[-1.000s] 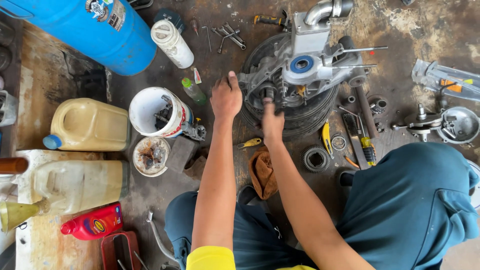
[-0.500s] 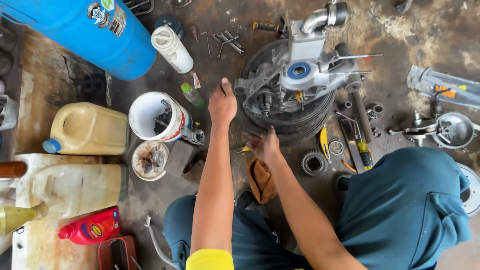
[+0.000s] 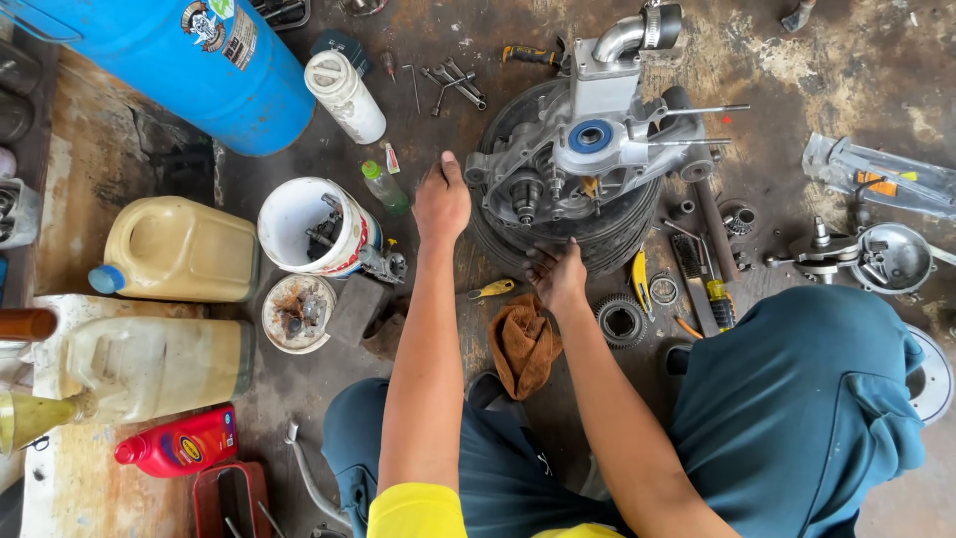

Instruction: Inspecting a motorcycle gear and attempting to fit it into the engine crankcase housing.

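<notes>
A grey engine case (image 3: 588, 149) with a blue seal lies on a black tyre (image 3: 617, 234) on the dirty floor in front of me. My left hand (image 3: 441, 199) is curled into a fist just left of the case, beside its gear side; nothing shows in it. My right hand (image 3: 558, 274) rests on the near rim of the tyre with fingers spread, holding nothing. A brown rag (image 3: 523, 344) lies just below it, and a yellow-handled tool (image 3: 493, 290) lies between my arms.
To the left stand a white bucket of parts (image 3: 314, 224), a bowl of rusty bits (image 3: 299, 311), yellow jugs (image 3: 179, 249), a blue drum (image 3: 189, 60) and a red bottle (image 3: 179, 443). A gear ring (image 3: 622, 321), screwdrivers (image 3: 712, 289) and a crank part (image 3: 876, 257) lie right.
My right hand came off the engine case and drew back toward me to the tyre's near rim. My left hand stayed beside the case.
</notes>
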